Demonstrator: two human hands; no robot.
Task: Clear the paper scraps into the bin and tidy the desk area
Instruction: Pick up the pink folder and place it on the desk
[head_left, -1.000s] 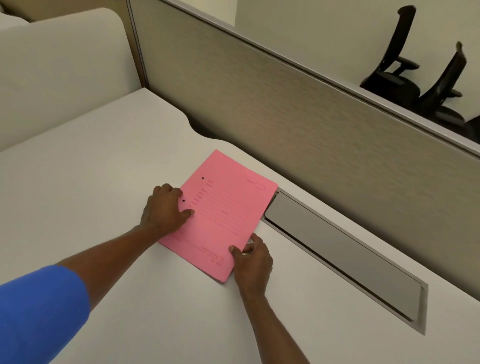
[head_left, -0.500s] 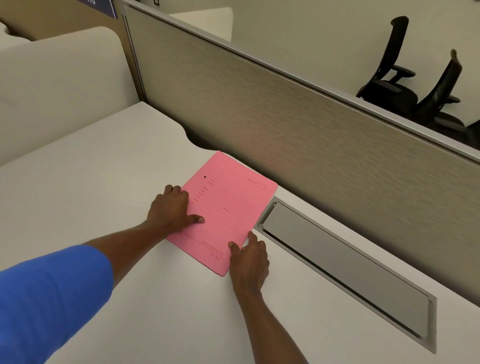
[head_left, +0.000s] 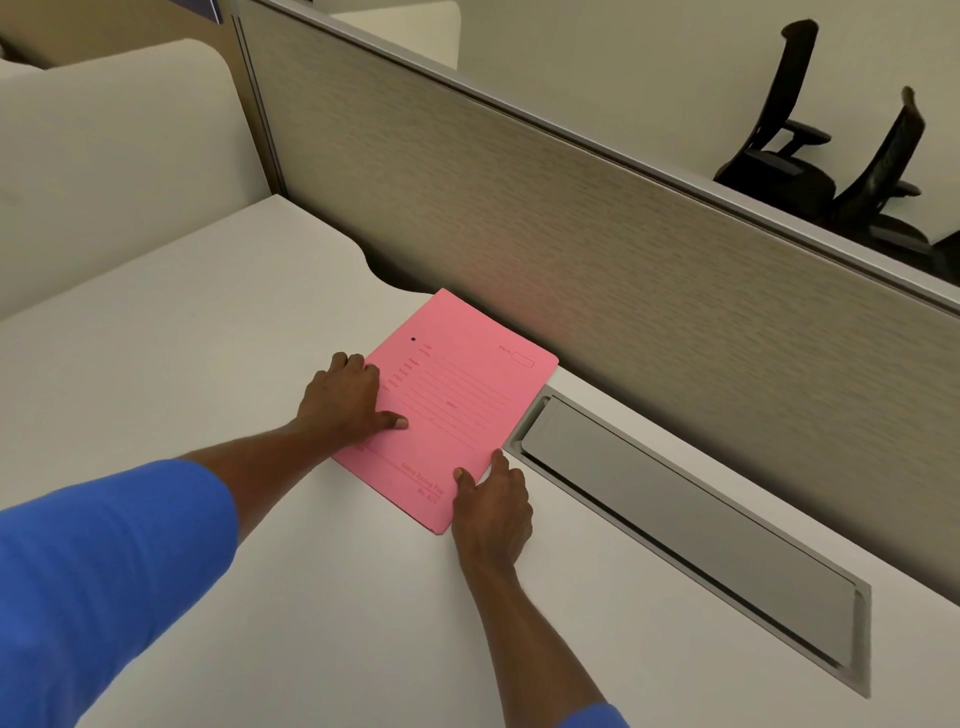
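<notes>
White desk (head_left: 182, 364) filled most of the view, backed by a grey partition (head_left: 597, 249) and cut by a long metal cable hatch (head_left: 691, 525). Flat near the partition lay a pink folder (head_left: 457, 400), its print too faint to read. Left hand (head_left: 345, 397) pressed open-palmed on its left edge, hiding that margin; right hand (head_left: 491, 506) rested fingertips on its near corner, gripping nothing.

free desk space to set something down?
Bare desk left of the folder, toward the curved cutout. Bare too in front of the flap, right of the right hand. Crowded: folder, with the left hand on it.
</notes>
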